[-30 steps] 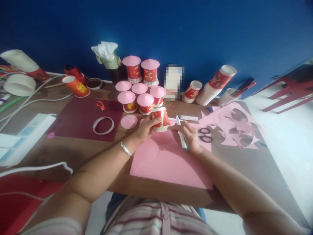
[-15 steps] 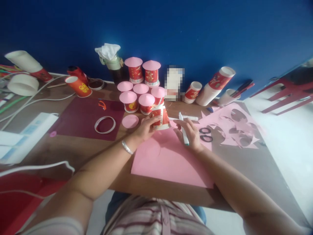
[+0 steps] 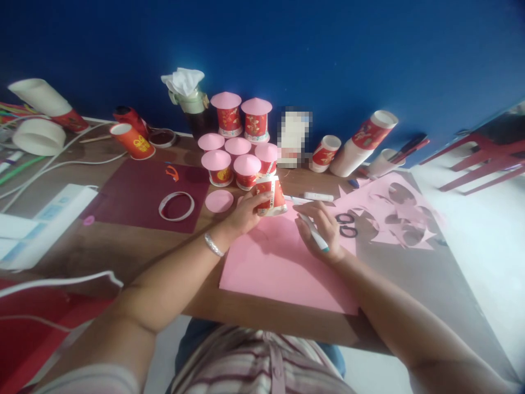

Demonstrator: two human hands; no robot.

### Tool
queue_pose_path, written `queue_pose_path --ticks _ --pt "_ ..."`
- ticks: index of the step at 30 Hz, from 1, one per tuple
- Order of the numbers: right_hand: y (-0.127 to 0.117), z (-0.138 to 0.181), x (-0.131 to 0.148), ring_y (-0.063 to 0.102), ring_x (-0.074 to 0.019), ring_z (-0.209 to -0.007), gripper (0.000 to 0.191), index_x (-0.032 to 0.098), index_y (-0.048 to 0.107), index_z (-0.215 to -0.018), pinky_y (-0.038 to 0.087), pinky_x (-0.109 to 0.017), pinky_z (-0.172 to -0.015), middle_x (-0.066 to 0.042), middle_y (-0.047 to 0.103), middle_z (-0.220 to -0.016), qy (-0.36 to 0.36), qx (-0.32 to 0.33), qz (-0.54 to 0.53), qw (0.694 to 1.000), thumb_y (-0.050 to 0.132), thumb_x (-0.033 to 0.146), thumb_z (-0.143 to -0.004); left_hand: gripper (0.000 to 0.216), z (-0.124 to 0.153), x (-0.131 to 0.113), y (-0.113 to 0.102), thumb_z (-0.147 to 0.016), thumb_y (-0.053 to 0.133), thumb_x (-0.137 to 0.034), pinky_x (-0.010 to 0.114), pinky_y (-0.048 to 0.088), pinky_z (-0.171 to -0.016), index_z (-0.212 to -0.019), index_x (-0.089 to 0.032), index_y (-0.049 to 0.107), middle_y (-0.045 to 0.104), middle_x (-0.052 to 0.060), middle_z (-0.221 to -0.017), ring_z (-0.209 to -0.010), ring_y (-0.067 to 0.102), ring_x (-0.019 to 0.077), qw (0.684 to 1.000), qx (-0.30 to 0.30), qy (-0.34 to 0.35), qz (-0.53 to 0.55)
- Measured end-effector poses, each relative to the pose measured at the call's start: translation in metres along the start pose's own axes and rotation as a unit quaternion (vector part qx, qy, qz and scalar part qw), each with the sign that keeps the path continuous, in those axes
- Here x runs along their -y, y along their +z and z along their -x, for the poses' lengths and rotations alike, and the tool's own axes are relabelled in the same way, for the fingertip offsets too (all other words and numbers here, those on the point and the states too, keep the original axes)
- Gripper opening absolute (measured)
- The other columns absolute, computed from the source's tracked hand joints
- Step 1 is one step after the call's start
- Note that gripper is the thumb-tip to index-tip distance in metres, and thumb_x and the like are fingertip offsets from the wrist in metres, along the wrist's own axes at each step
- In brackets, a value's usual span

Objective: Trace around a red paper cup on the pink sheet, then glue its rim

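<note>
My left hand (image 3: 246, 210) is closed round a red printed paper cup (image 3: 275, 196), held tilted over the far edge of a pink paper sheet (image 3: 283, 268). A white marker (image 3: 316, 234) with a green end is gripped in my right hand (image 3: 322, 227), just to the right of the cup. Its other end points up toward the cup, apart from it. Scissors (image 3: 348, 225) with dark handles lie beside my right hand, their blades partly hidden. Close to my left hand is a flat pink paper disc (image 3: 219, 201).
Several red cups with pink cone tops (image 3: 247, 165) stand behind my hands. A white marker (image 3: 319, 197) lies near cut pink scraps (image 3: 404, 213) on the right. A tape roll (image 3: 176, 206) rests on a maroon sheet (image 3: 135, 208); stacked cups (image 3: 363, 145) lean at the wall.
The marker in my right hand has swung to a more slanted angle, and that hand has shifted slightly right. My left hand keeps the cup nearly in place.
</note>
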State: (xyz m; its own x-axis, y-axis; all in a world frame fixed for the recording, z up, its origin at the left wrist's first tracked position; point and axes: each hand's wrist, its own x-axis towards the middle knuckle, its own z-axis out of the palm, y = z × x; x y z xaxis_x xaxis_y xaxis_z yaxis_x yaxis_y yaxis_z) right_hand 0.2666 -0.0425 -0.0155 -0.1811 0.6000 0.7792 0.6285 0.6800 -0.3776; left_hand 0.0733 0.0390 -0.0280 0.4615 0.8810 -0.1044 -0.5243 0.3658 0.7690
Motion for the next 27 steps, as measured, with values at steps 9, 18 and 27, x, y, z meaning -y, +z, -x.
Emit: queue_pose_path --ticks 9,18,27 --pt "-0.002 -0.001 0.015 0.071 -0.0168 -0.069 0.017 0.023 0.064 -0.111 0.057 -0.028 -0.061 -0.002 0.073 -0.084 -0.019 0.016 0.002 1.000 0.064 0.015 -0.096 0.022 0.002 -0.002 0.001 -0.083 0.083 -0.032 0.029 0.049 -0.081 -0.089 -0.021 0.066 0.070 -0.003 -0.084 -0.078 0.065 0.0126 1.000 0.025 -0.007 -0.015" --pt "-0.002 -0.004 0.015 0.068 -0.0155 -0.067 0.016 0.022 0.063 -0.108 0.057 -0.026 -0.060 -0.002 0.069 -0.081 -0.036 0.020 -0.011 0.999 0.064 0.011 -0.095 0.022 0.002 -0.001 0.000 -0.084 0.083 -0.033 0.027 0.050 -0.084 -0.090 -0.021 0.065 0.068 -0.003 -0.087 -0.080 0.064 0.0115 0.999 0.031 -0.010 -0.022" --pt "-0.001 -0.005 0.013 0.074 -0.0180 -0.076 0.024 0.022 0.064 -0.119 0.061 -0.029 -0.064 -0.006 0.075 -0.091 -0.035 0.021 -0.012 0.999 0.062 0.012 -0.098 0.025 0.006 -0.008 0.006 -0.081 0.083 -0.033 0.029 0.050 -0.080 -0.084 -0.021 0.062 0.064 -0.004 -0.078 -0.075 0.062 0.0123 0.999 0.012 -0.021 -0.026"
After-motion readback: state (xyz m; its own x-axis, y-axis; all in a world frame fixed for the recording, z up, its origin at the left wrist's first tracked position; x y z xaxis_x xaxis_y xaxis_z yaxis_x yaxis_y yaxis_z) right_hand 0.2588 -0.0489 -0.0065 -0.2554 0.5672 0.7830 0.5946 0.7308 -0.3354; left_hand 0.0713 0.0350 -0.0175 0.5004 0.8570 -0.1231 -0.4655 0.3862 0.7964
